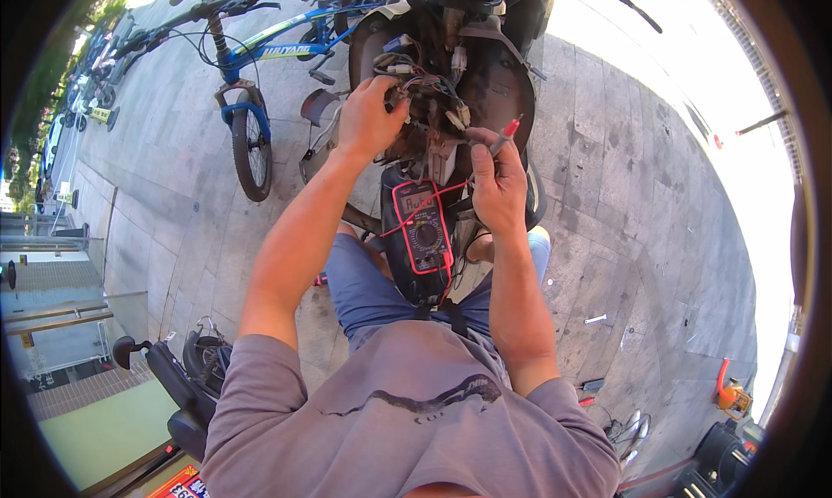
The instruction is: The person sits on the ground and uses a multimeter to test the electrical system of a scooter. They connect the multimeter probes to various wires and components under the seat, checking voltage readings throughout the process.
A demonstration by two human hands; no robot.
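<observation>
My left hand [372, 116] is at the wiring harness [426, 82] of an opened scooter front, its fingers closed on wires or a connector. A red-tipped multimeter probe [506, 137] is between the fingers of my right hand [497, 179], its tip pointing up and away. That hand's fingertips are close to a pale plug connector [463, 116]; whether they touch it is unclear. White connectors [459, 58] and a blue one [397, 43] hang among the wires. Below the harness, a red-and-black digital multimeter [426, 235] lies on a black surface between my knees, a red lead crossing its display.
A blue bicycle [279, 46] stands at the upper left. Behind me at the lower left is another two-wheeler [188, 381]. A wrench [595, 318] lies on the paving at the right, with an orange tool [734, 397] and cables [611, 426] further down.
</observation>
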